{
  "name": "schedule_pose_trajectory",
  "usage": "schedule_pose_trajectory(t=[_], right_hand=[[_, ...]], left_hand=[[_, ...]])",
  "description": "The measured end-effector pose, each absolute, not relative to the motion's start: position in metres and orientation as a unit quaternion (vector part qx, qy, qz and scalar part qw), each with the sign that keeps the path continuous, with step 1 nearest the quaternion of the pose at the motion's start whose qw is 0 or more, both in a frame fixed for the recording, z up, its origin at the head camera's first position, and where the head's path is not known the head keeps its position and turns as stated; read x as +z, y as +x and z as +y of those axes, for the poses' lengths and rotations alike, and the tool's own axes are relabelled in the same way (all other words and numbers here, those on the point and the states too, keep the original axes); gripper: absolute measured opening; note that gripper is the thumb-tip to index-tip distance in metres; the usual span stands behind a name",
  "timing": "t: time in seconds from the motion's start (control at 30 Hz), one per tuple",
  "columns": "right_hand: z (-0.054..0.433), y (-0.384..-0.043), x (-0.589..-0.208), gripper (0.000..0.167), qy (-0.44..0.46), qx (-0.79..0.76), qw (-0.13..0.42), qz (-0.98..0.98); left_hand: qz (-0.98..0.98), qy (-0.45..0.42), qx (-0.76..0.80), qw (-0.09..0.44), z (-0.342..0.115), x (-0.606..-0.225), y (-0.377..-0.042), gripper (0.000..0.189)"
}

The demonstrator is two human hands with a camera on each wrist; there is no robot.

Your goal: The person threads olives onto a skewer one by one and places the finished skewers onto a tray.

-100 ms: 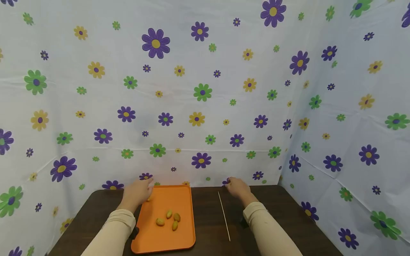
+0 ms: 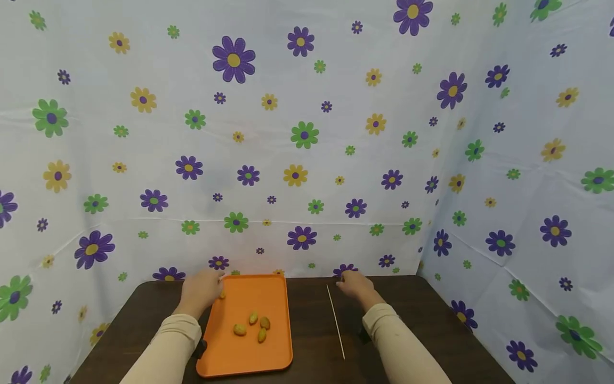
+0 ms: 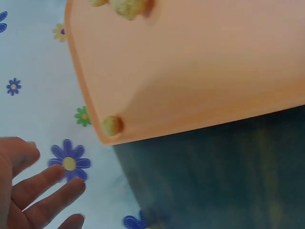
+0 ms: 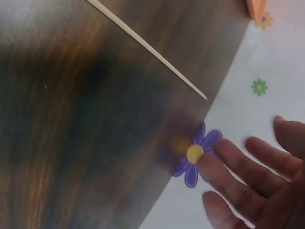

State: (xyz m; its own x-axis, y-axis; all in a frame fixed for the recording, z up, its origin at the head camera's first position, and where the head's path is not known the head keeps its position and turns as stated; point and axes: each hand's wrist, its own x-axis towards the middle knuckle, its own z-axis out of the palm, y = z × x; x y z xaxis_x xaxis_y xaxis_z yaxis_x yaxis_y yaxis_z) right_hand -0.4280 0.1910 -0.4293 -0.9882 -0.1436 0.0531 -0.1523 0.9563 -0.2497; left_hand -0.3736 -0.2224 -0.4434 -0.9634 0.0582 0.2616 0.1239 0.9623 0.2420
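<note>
My left hand [image 2: 199, 292] hovers by the far left corner of an orange tray [image 2: 230, 357], nearest a small yellowish lump [image 3: 111, 125] in that corner. In the left wrist view the fingers [image 3: 55, 202] are spread and relaxed, with nothing held. Several more yellow-brown lumpy pieces [image 2: 240, 329] lie in the tray; their kind is unclear. My right hand [image 2: 356, 285] is just right of the far end of a thin wooden skewer [image 2: 336, 320]. In the right wrist view its fingers [image 4: 243, 174] are loose and hold nothing, apart from the skewer's pointed tip.
Both hands are over the far edge of a dark wooden table [image 2: 309, 352]. A white cloth [image 2: 307, 160] printed with flowers hangs behind it and along the right side. The skewer lies on the table to the right of the tray.
My left hand has shifted slightly left, showing more of the corner lump. The right hand has hardly moved. The head view has tilted down a little.
</note>
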Motion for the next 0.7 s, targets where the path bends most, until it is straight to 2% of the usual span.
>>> schedule_pose_trajectory(t=[0.13,0.23,0.37,0.57,0.7], right_hand=[[0.187,-0.418,-0.438,0.026,0.063,0.120,-0.065,-0.989],[0.183,-0.408,-0.443,0.028,0.060,0.121,-0.132,-0.982],[0.174,-0.396,-0.451,0.025,0.056,0.138,-0.188,-0.971],[0.162,-0.386,-0.461,0.019,0.051,0.121,-0.219,-0.967],[0.158,-0.385,-0.466,0.022,0.044,0.060,-0.224,-0.972]], left_hand=[[-0.982,-0.029,-0.144,0.117,-0.229,-0.454,-0.370,0.016],[-0.983,-0.021,-0.146,0.105,-0.233,-0.464,-0.367,0.021],[-0.985,-0.010,-0.149,0.090,-0.238,-0.477,-0.366,0.029],[-0.986,-0.003,-0.151,0.074,-0.239,-0.487,-0.371,0.032],[-0.986,-0.012,-0.151,0.068,-0.236,-0.488,-0.376,0.033]])
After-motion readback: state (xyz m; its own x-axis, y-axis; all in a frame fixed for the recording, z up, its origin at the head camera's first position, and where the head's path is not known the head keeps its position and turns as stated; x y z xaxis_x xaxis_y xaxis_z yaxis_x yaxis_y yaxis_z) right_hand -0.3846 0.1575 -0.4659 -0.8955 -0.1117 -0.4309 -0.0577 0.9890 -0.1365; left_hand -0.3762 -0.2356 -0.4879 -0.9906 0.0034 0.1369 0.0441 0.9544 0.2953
